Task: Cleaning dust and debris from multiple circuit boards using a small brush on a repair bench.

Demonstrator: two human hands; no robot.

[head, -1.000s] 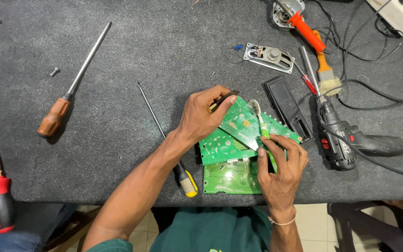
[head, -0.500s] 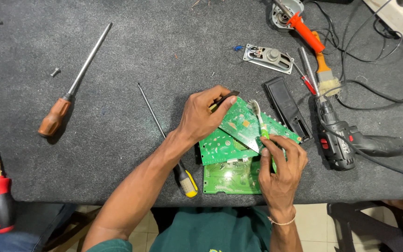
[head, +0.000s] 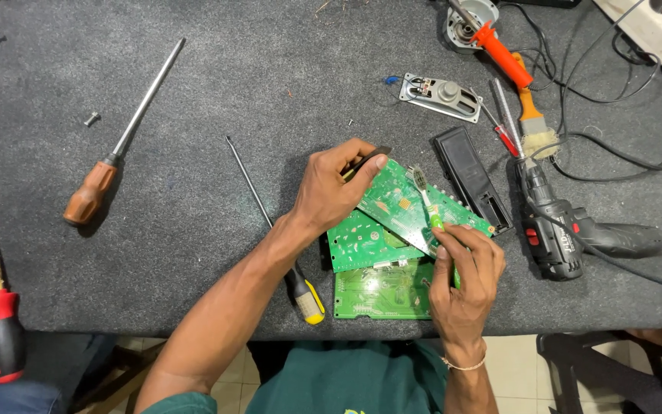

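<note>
My left hand (head: 335, 188) grips the upper left corner of a green circuit board (head: 404, 205) and holds it tilted above the dark table. My right hand (head: 465, 280) holds a toothbrush with a green handle (head: 425, 195), its bristle head resting on that board. Two more green circuit boards lie under it: one (head: 358, 244) just below my left hand, another (head: 381, 293) flat at the table's front edge.
A yellow-handled screwdriver (head: 306, 295) lies under my left forearm. A black oblong case (head: 473, 178), a cordless drill (head: 576, 234), a speaker (head: 440, 96), a paintbrush (head: 534, 123) and cables sit to the right. A brown-handled (head: 90, 192) and a red-handled screwdriver (head: 1, 337) lie left.
</note>
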